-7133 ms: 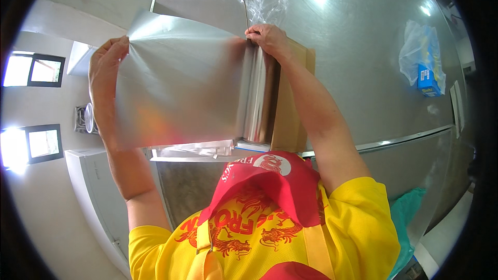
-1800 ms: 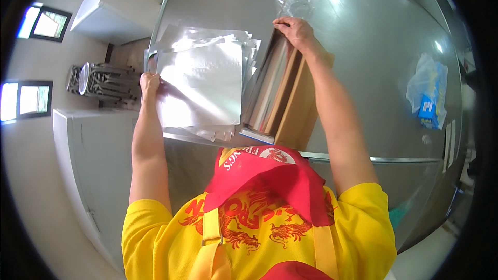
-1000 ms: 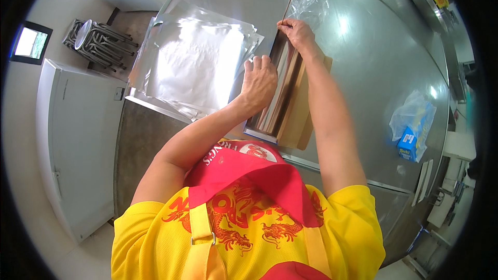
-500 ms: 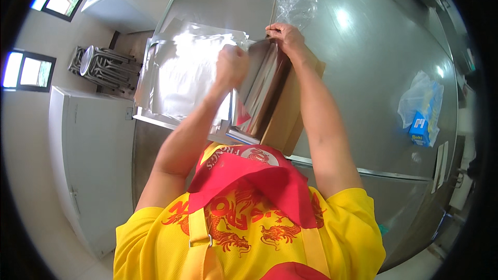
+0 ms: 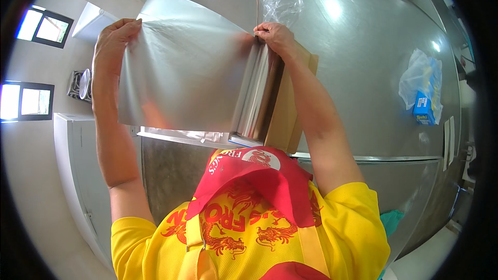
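Holding the foil sheet (image 5: 181, 67) by its corner, the left hand (image 5: 113, 37) is closed, and the right hand (image 5: 278, 37) pinches the far end of the box (image 5: 290, 103). The sheet is drawn out above the counter (image 5: 363, 88), not yet separated from its roll (image 5: 252, 96).

We see blown-out windows (image 5: 35, 101) at nine and ten o'clock, white glare on the metal table (image 5: 363, 98) toward one, and curved edges fading into a black rim.
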`<act>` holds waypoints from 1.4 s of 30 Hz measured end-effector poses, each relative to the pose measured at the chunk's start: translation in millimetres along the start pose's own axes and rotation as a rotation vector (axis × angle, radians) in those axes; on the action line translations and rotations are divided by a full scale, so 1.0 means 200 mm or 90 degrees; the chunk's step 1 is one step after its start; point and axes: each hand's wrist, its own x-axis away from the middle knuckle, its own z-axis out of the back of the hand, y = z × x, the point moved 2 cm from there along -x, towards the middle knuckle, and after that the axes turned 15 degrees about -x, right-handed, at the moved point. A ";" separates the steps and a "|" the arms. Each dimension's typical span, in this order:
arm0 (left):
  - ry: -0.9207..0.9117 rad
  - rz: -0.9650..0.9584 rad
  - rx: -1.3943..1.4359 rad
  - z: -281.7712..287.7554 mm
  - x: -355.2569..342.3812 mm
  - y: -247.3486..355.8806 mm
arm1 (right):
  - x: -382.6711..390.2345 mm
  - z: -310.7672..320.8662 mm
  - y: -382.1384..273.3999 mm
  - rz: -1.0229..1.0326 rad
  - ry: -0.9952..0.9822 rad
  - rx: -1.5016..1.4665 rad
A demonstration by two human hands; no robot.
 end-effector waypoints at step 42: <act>0.295 -0.351 -0.304 -1.04 0.27 -0.91 | 0.01 -0.01 -0.01 -0.024 0.007 0.062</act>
